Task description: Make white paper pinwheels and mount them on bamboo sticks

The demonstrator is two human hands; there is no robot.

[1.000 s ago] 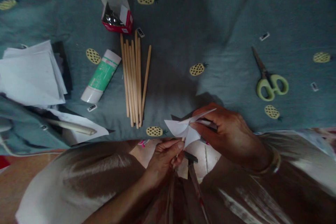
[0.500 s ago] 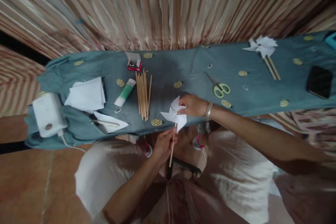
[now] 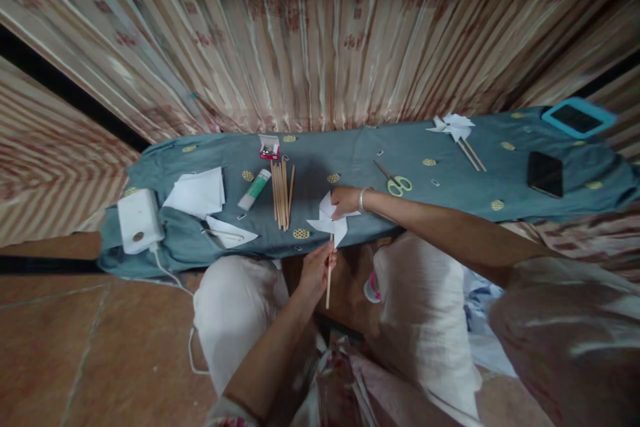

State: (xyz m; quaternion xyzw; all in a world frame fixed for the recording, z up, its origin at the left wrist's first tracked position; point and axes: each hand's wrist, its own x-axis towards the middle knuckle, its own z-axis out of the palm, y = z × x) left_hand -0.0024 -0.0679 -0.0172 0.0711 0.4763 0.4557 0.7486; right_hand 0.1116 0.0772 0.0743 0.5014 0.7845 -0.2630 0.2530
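A white paper pinwheel [image 3: 327, 225] stands on a thin wooden stick [image 3: 329, 290] just over the table's near edge. My left hand [image 3: 317, 263] is closed around the upper part of that stick, below the blades. With curled fingers, my right hand [image 3: 347, 201] grips the pinwheel near its centre and covers part of a right-hand blade. To the left lie several loose wooden sticks [image 3: 281, 197] in a bundle. Behind them is a small red-and-white box [image 3: 269, 148] of shiny metal pieces. Green-handled scissors [image 3: 399, 185] rest right of my hands.
On the cloth-covered table [image 3: 350, 153] are a glue stick [image 3: 255, 189], white paper sheets [image 3: 196, 192], a folded paper piece [image 3: 231, 232] and a white corded device [image 3: 139, 221]. Pinwheels [image 3: 454, 127], a black phone [image 3: 545, 173] and a blue-framed tablet [image 3: 579, 118] lie right. A curtain hangs behind.
The camera view has shifted, showing more of the table's right end. My right fingers have moved from a blade toward the pinwheel's centre. My left hand still holds the stick.
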